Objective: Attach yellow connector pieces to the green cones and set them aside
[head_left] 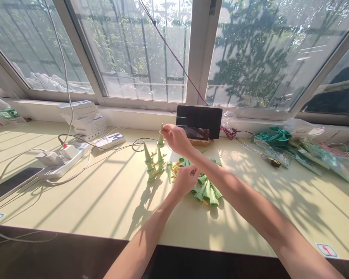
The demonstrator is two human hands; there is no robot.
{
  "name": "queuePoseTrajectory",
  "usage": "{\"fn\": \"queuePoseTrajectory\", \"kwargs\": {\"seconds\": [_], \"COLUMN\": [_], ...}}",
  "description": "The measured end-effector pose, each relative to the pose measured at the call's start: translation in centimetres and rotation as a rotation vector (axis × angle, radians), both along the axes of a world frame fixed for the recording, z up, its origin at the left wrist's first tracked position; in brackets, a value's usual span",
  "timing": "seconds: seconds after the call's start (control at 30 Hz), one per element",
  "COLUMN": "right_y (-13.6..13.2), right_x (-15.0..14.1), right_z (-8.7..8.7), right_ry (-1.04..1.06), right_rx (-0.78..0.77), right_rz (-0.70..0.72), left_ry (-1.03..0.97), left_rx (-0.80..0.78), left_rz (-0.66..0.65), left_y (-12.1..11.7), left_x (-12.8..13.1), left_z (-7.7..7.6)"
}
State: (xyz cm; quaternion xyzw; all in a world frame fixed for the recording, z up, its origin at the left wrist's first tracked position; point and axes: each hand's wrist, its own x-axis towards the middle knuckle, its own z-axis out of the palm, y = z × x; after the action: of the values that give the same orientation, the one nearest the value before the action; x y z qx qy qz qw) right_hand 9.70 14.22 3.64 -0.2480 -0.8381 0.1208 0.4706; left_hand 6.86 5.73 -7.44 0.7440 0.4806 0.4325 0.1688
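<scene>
My right hand (pixel 177 138) pinches a green plastic spike (pixel 161 140), pointed end up, above the back of a small standing group. In that group, a stacked green spike (pixel 147 158) and another green spike (pixel 159 159) stand upright with yellow pieces sticking out of their sides. My left hand (pixel 186 177) is closed at the near side of a heap of loose green spikes (pixel 206 192); what its fingers hold, if anything, is hidden. Small yellow pieces (pixel 175 168) lie beside that hand, and a single green spike (pixel 169 170) is just left of them.
A black tablet (pixel 200 118) leans at the back by the window, a phone in front of it. Plastic bags (pixel 305 149) lie at the right. On the left are a power strip (pixel 62 162) with chargers, cables, white boxes (pixel 84 118) and a phone (pixel 14 182).
</scene>
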Motion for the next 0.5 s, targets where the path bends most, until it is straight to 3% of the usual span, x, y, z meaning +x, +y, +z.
{"fn": "queuePoseTrajectory", "kwargs": {"seconds": [0.5], "right_y": [0.4], "right_x": [-0.9], "right_z": [-2.1], "right_ry": [-0.101], "right_rx": [-0.071], "right_rz": [0.03], "left_ry": [0.052], "left_rx": [-0.05], "left_rz": [0.04], "left_y": [0.1], "left_x": [0.1], "left_z": [-0.3]}}
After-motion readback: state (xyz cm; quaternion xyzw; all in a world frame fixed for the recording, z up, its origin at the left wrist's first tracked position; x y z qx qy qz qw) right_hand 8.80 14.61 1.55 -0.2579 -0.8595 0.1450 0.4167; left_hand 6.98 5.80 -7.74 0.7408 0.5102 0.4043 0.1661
